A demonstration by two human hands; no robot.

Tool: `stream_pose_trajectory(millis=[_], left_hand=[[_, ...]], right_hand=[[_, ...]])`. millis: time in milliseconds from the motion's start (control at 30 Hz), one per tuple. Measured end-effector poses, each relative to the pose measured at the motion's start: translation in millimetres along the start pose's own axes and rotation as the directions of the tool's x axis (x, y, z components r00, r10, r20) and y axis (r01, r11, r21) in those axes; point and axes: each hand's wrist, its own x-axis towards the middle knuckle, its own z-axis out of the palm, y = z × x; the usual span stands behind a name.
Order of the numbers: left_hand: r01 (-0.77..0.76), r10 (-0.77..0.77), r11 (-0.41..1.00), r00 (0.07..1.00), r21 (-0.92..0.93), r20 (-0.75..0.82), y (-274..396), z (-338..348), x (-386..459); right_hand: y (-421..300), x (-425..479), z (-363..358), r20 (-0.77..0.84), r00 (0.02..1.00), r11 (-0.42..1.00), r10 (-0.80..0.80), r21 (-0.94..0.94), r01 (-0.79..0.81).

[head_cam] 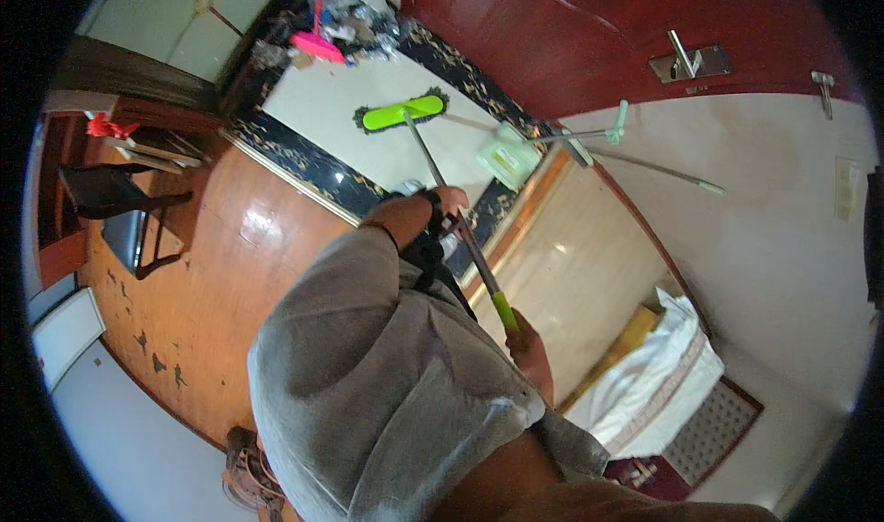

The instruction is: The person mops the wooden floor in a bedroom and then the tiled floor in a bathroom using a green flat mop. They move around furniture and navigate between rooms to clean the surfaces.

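Observation:
A flat dust mop with a bright green head and a dark fringe lies on the white floor tile. Its long handle slants down towards me. My left hand, with a dark band at the wrist, is closed around the middle of the handle. Lower right, my right hand grips the handle by its green end sleeve. Beyond the mop head, a pink broom rests against a heap of plastic bags and litter.
A pale green dustpan stands right of the mop, near the wall. A dark red door rises behind. Left are a dark chair and wooden flooring. A white woven sack lies at lower right.

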Motion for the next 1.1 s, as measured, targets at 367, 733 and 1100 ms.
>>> stream_pose_trajectory(millis=[367,733,1100], left_hand=[[-0.146,0.159,0.987,0.910,-0.061,0.383,-37,-101,42],[0.170,-0.213,-0.663,0.891,-0.729,0.401,-56,-137,48],[0.380,-0.333,-0.434,0.774,-0.816,0.538,-13,-34,-29]], right_hand=[[-110,24,26,0.002,0.976,0.815,0.218,0.550,-0.183],[-175,132,73,0.070,0.997,0.685,-0.036,0.728,-0.026],[-53,59,143,-0.025,0.999,0.584,-0.022,0.811,0.033]])
